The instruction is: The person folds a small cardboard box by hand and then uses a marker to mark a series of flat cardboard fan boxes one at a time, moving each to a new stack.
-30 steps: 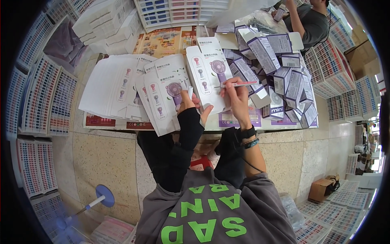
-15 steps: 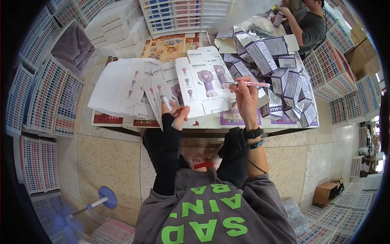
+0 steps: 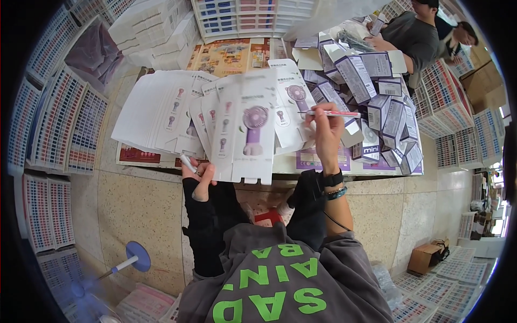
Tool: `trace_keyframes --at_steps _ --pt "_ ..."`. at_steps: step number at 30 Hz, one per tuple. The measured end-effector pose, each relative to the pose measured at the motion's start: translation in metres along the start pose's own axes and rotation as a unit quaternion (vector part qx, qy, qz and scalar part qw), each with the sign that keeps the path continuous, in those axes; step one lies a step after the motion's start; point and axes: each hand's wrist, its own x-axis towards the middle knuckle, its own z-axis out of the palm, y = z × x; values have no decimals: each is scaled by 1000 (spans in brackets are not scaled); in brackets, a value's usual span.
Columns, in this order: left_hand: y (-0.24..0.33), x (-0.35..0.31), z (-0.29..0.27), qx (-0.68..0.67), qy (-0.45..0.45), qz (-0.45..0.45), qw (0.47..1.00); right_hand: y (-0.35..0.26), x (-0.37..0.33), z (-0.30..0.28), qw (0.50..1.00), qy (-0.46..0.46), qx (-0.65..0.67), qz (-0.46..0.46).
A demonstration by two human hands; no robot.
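My left hand (image 3: 200, 180) is closed on the lower left edge of a flat unfolded carton (image 3: 253, 153), white with a printed purple handheld fan. A short white stick (image 3: 186, 161), perhaps a pen cap, is also gripped in its fingers. The carton tilts up over the table's front edge and looks blurred at its top. My right hand (image 3: 326, 137) pinches a slim white marker (image 3: 344, 114) with red markings, its tip pointing left. Beneath that tip lies another flat carton (image 3: 290, 83). To the left, more flat cartons (image 3: 145, 110) are spread in an overlapping stack.
Folded purple-and-white boxes (image 3: 353, 78) are heaped on the right of the table. White crates (image 3: 256, 19) stand at the back, beside stacked white bundles (image 3: 145, 24). A co-worker (image 3: 414, 35) sits at the far right holding a box. Printed stacks (image 3: 62, 118) line the left side.
My left hand has drawn a carton down and left, toward the table's front edge. Another carton now shows behind it. The right hand stays nearly in place, marker in hand. A second person appears far right.
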Motion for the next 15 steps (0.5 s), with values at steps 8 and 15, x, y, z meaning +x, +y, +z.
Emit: trace_keyframes --at_steps 8,15 --pt "-4 5 21 77 106 81 988 5 2 8 984 -91 -146 54" --pt "5 -7 38 321 117 17 940 18 -6 2 975 -79 -204 43"
